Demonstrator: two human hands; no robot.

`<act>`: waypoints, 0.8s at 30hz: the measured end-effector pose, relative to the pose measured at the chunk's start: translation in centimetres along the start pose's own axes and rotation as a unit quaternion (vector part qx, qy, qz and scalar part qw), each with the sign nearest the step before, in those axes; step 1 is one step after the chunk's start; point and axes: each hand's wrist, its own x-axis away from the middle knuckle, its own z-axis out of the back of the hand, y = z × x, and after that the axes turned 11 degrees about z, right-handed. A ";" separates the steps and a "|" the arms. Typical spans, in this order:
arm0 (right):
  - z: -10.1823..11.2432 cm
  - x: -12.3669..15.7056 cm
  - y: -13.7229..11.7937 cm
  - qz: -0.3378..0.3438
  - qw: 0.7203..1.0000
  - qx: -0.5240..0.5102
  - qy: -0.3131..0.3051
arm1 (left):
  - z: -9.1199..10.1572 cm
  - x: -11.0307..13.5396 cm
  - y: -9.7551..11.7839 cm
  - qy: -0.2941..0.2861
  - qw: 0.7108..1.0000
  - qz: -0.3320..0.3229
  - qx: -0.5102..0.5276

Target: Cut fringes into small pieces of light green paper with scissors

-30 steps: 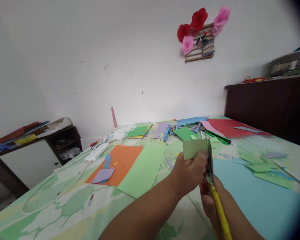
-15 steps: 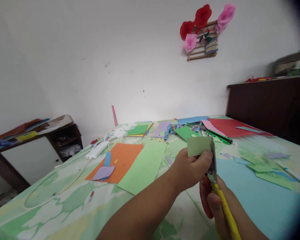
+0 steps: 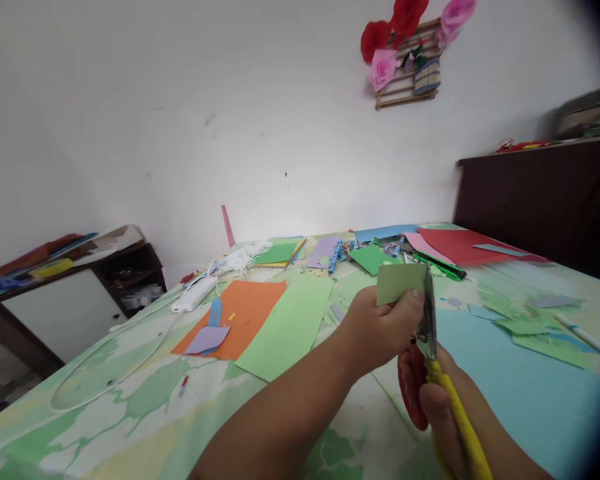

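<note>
Centrally, a small green card [image 3: 399,283] is held up over the right half of a counter [image 3: 145,413] covered by a patterned cloth. The card is pinched by the fingers of the left hand [image 3: 385,327], with the thumb pressed on its lower right corner. A pair of scissors [image 3: 436,380] is gripped in the right hand [image 3: 439,410], its fingers wrapped about the yellow and red handles. The blades are pointed away from the body and laid along the card's right edge; whether they are parted cannot be made out.

The trimming of that edge seems to be the step in hand. For the next move, a steady card and a squeeze of the handles would be called for, with the left thumb kept clear of the blades, since it is placed just beside them.

Elsewhere, an orange sheet [image 3: 253,307] and a light green sheet [image 3: 293,327] are spread left of the hands, overlapping. A blue sheet [image 3: 520,393] is laid near the right edge, with scraps [image 3: 535,327] beyond it. A red sheet [image 3: 457,243] is set at the far right corner, and white string [image 3: 243,259] is heaped towards the far left one.
</note>
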 end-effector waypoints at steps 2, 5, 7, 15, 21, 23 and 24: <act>0.3 -0.1 0.1 0.018 1.000 0.006 -0.012 | 0.0 0.0 -0.2 -0.002 1.000 -0.008 -0.004; 0.8 -0.3 -0.3 0.042 0.998 0.009 -0.035 | 0.0 0.1 -0.3 0.002 1.000 -0.019 -0.009; 1.0 -0.3 -0.7 0.041 0.998 0.004 -0.040 | -0.1 0.2 -0.2 0.005 1.000 -0.025 -0.016; 1.1 0.0 -0.3 0.035 0.996 -0.054 -0.059 | -0.4 0.5 0.0 0.017 0.999 -0.024 -0.027; 0.2 0.1 -1.2 0.007 0.997 -0.073 -0.005 | -0.7 0.4 -0.5 0.032 0.999 -0.017 -0.016; 0.1 0.1 -1.4 0.009 0.997 -0.071 0.002 | -0.8 0.4 -0.5 0.041 0.999 -0.014 -0.019; 0.1 0.1 -1.3 0.012 0.998 -0.069 0.003 | -0.8 0.4 -0.5 0.047 0.999 -0.012 -0.020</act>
